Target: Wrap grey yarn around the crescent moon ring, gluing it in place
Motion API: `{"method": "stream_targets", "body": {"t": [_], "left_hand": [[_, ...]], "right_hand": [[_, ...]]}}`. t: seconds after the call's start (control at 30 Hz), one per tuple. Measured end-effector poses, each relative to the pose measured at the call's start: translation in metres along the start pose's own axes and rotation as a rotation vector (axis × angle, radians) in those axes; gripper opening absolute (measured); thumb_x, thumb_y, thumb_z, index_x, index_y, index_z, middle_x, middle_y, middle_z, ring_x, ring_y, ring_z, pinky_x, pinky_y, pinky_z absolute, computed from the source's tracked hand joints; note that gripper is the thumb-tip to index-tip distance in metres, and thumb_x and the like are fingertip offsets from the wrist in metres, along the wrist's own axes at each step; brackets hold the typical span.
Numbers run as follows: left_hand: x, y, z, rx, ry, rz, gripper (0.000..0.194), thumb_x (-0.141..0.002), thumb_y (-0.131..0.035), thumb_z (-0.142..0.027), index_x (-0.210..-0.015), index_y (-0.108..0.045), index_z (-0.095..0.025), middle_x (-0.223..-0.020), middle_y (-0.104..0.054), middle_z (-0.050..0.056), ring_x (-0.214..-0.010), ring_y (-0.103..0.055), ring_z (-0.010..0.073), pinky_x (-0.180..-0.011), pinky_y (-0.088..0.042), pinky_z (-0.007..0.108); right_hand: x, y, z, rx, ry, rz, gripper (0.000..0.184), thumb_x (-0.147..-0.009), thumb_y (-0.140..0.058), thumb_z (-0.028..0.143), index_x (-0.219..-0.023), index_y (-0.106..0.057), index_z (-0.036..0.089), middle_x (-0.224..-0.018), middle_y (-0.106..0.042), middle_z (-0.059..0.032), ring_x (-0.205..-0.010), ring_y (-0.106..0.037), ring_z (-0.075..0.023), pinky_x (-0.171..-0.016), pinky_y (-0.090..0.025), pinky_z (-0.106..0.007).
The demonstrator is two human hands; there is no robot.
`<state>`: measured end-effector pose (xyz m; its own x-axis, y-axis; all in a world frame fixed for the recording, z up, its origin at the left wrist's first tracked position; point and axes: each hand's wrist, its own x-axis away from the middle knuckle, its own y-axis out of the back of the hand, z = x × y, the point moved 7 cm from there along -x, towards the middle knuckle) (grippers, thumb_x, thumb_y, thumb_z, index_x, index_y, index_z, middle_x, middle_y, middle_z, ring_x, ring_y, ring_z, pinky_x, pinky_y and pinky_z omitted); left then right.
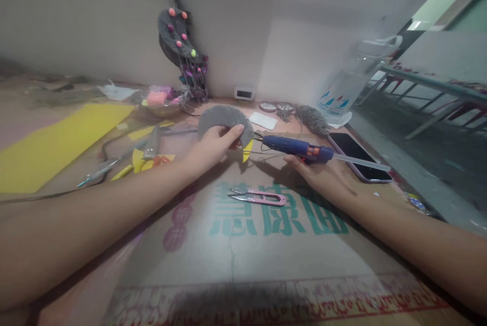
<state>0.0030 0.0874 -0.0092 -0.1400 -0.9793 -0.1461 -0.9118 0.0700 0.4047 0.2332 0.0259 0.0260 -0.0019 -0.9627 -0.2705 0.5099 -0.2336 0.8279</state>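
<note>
My left hand (224, 138) grips a curved shape wrapped in grey yarn (220, 115), thumb on top and fingers underneath. At its right end a yellow tip (247, 151) shows bare of yarn. My right hand (304, 168) is closed round the handle of a blue hot glue gun (289, 146), which lies sideways with a clear glue stick out of its back. The gun's nozzle meets or nearly meets the shape's end beside the yellow tip. Below both hands, pink thread snips (266, 197) lie on the printed cardboard (182, 280).
A finished-looking grey crescent with coloured balls (178, 36) leans on the wall. Yellow sheet (68, 138), scissors (102, 169) and a bowl of coloured pieces (162, 100) are left. A phone (359, 156), grey yarn (312, 119) and a clear bottle (342, 85) stand right, near the table edge.
</note>
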Motion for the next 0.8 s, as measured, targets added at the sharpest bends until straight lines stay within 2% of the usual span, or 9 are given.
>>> {"method": "stream_targets", "body": {"t": [0.17, 0.3, 0.43, 0.6, 0.7, 0.8], "left_hand": [[-0.002, 0.001, 0.003, -0.027, -0.014, -0.002, 0.06, -0.087, -0.05, -0.075, -0.072, -0.063, -0.019, -0.071, -0.067, 0.003, -0.062, -0.056, 0.0169, -0.062, -0.039, 0.029], [-0.002, 0.001, 0.001, -0.017, -0.025, -0.007, 0.058, -0.088, -0.051, -0.073, -0.073, -0.065, -0.018, -0.074, -0.068, 0.003, -0.069, -0.059, 0.0179, -0.068, -0.041, 0.03], [0.0, 0.0, -0.003, 0.068, -0.049, 0.001, 0.055, -0.088, -0.054, -0.07, -0.074, -0.064, -0.018, -0.076, -0.068, 0.003, -0.072, -0.06, 0.0175, -0.07, -0.042, 0.029], [0.0, -0.001, -0.002, 0.081, -0.009, 0.009, 0.056, -0.086, -0.054, -0.072, -0.074, -0.062, -0.018, -0.073, -0.065, 0.003, -0.063, -0.056, 0.0162, -0.062, -0.04, 0.029], [0.0, -0.004, -0.003, 0.073, -0.015, 0.036, 0.056, -0.086, -0.052, -0.073, -0.071, -0.059, -0.019, -0.07, -0.063, 0.002, -0.061, -0.054, 0.0158, -0.059, -0.039, 0.028], [0.0, -0.007, -0.003, 0.06, -0.018, 0.051, 0.057, -0.086, -0.051, -0.075, -0.071, -0.058, -0.02, -0.068, -0.062, 0.002, -0.06, -0.053, 0.0159, -0.057, -0.037, 0.028]], "right_hand": [[0.0, -0.002, 0.004, 0.014, 0.012, 0.035, 0.022, -0.087, -0.062, 0.043, -0.084, -0.071, 0.023, -0.082, -0.076, -0.0074, -0.082, -0.073, -0.0307, -0.074, -0.06, -0.043], [-0.001, -0.006, 0.002, -0.016, 0.015, 0.069, 0.03, -0.085, -0.063, 0.05, -0.078, -0.071, 0.022, -0.078, -0.075, -0.0086, -0.077, -0.071, -0.0299, -0.069, -0.058, -0.04], [-0.007, -0.002, -0.008, -0.078, 0.008, -0.002, 0.036, -0.086, -0.06, 0.053, -0.071, -0.067, 0.022, -0.069, -0.068, -0.005, -0.068, -0.065, -0.0238, -0.066, -0.054, -0.035], [-0.017, 0.016, -0.019, -0.356, 0.03, -0.13, 0.041, -0.094, -0.051, 0.053, -0.077, -0.069, 0.021, -0.079, -0.07, -0.0064, -0.073, -0.064, -0.02, -0.056, -0.048, -0.028], [-0.023, 0.026, -0.024, -0.45, -0.001, -0.145, 0.039, -0.092, -0.056, 0.054, -0.087, -0.074, 0.02, -0.088, -0.074, -0.0086, -0.075, -0.065, -0.0203, -0.05, -0.044, -0.027], [-0.036, 0.031, -0.025, -0.441, -0.038, -0.129, 0.038, -0.087, -0.065, 0.054, -0.093, -0.077, 0.018, -0.095, -0.076, -0.01, -0.079, -0.067, -0.0207, -0.055, -0.047, -0.028]]}}
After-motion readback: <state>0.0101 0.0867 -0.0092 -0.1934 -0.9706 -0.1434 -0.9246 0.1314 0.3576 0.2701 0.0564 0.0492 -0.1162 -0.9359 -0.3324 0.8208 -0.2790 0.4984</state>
